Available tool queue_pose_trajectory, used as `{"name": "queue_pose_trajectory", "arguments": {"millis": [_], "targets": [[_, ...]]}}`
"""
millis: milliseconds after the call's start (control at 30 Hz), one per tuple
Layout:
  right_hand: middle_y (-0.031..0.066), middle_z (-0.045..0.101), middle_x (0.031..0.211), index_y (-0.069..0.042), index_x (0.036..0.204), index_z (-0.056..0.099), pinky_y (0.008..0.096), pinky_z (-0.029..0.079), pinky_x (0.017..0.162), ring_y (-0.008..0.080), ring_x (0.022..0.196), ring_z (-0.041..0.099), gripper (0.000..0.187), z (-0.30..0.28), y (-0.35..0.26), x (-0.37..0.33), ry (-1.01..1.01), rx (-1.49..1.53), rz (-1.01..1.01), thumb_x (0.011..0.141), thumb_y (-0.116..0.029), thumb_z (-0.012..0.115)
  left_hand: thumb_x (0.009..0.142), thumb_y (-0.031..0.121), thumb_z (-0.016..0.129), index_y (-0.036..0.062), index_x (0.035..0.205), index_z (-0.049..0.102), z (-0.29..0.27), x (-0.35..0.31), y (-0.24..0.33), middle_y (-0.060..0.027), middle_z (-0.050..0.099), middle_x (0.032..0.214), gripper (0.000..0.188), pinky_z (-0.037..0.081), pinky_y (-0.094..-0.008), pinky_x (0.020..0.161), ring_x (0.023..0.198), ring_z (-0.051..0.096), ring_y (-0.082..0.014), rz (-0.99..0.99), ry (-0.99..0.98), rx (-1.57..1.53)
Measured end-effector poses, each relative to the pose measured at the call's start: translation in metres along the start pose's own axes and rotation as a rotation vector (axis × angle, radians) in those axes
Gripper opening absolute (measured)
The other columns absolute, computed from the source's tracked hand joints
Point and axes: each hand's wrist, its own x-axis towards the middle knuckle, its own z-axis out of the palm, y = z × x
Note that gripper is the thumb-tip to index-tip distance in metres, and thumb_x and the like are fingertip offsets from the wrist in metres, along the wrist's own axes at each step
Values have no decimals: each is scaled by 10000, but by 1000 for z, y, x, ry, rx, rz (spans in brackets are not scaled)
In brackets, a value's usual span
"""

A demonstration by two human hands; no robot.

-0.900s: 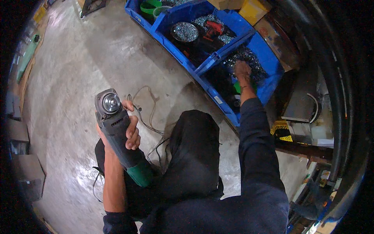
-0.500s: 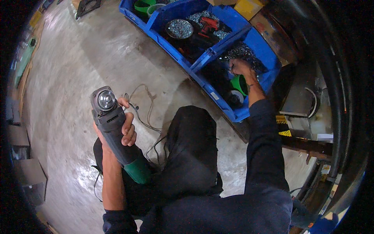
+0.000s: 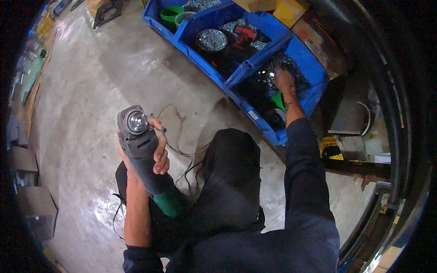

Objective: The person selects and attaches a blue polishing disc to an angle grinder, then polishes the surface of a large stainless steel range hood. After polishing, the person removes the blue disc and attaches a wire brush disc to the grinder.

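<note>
My left hand is wrapped around the dark body of an angle grinder with a green rear end. The grinder is tilted above my lap, its bare round metal spindle head facing up. My right hand reaches into the right compartment of a blue bin, down at a heap of small dark metal parts. Its fingers are blurred and partly hidden among the parts. Just below that wrist lies a green cup, partly covered, and beside it a round dark-and-white piece.
The bin's middle compartment has a round dish of small shiny parts and a red power tool. A green bowl sits further left. A cable loops over the concrete floor. Boxes stand along the left edge.
The view has shifted slightly. My right hand has dipped further into the heap, fingers pointing up the bin. The grinder stays in my left hand, a little further right in the picture.
</note>
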Motion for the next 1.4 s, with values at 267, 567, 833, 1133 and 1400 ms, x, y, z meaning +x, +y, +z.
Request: {"name": "queue_pose_trajectory", "arguments": {"millis": [267,567,833,1133,1400], "targets": [[157,770,1128,-188,1174,723,496,582,916,377,1095,724,291,-10,2,-3,-273,29,-284,885,-198,754,1007,798,343,-27,1309,432,5,-3,-4,-186,564,666,883,510,-403,388,411,579,-283,24,-14,58],[165,748,1210,-108,1362,566,567,553,954,434,1138,696,537,34,114,-7,210,-1,-198,907,-298,778,998,813,326,-39,1315,427,7,30,-21,-197,566,663,915,512,-414,400,428,596,-294,-87,-116,-9],[225,663,1354,-105,1356,563,559,528,1021,429,1272,627,449,6,39,0,-143,125,-151,941,-172,721,988,824,321,-21,1303,435,9,6,-11,-194,554,646,910,506,-422,396,417,583,-302,-25,6,41],[226,669,1332,-80,1353,565,540,528,1030,446,1250,634,495,50,51,29,-78,159,-338,896,-154,740,984,837,286,-19,1296,435,11,4,-10,-196,556,647,923,507,-431,404,417,581,-309,-6,23,70],[243,739,1196,-73,1349,598,579,556,964,475,1141,685,477,50,-18,26,13,241,-15,929,-287,671,994,818,255,-34,1286,445,18,-13,-6,-208,562,627,920,517,-433,409,413,590,-327,15,133,109]]}}
